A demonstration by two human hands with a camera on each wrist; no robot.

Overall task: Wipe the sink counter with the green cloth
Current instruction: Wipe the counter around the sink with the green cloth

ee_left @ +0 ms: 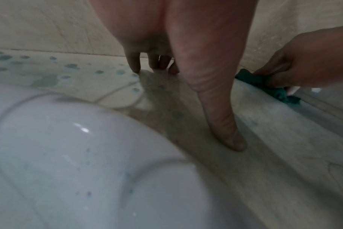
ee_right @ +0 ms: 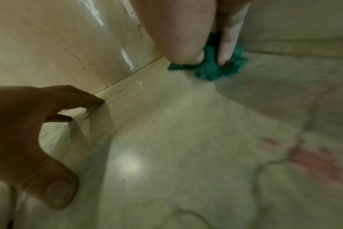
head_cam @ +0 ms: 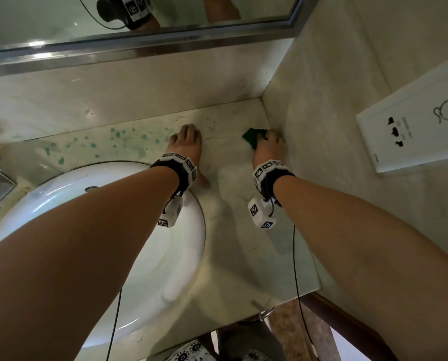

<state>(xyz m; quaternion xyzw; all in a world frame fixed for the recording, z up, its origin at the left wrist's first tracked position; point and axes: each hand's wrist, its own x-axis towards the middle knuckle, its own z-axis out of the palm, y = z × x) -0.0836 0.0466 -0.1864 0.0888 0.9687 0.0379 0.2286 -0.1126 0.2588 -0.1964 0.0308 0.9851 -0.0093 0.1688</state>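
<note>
Your right hand (head_cam: 269, 144) hides most of the green cloth (head_cam: 252, 136), bunched fuzzy fabric pinched at the counter's (head_cam: 233, 230) far right corner. Your left hand (head_cam: 186, 144) rests spread fingertips on glossy marble beside the round white sink (head_cam: 61, 188).

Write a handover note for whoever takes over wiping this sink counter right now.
Left hand: fingertips and thumb braced on the counter beside the basin, holding nothing.
Right hand: presses the green cloth onto the counter in the back right corner, against the side wall.
Done: the counter between the hands and toward the front shows no green spots.
Left: green spots along the back strip behind the basin, left of the left hand. A few specks also sit inside the basin.
</note>
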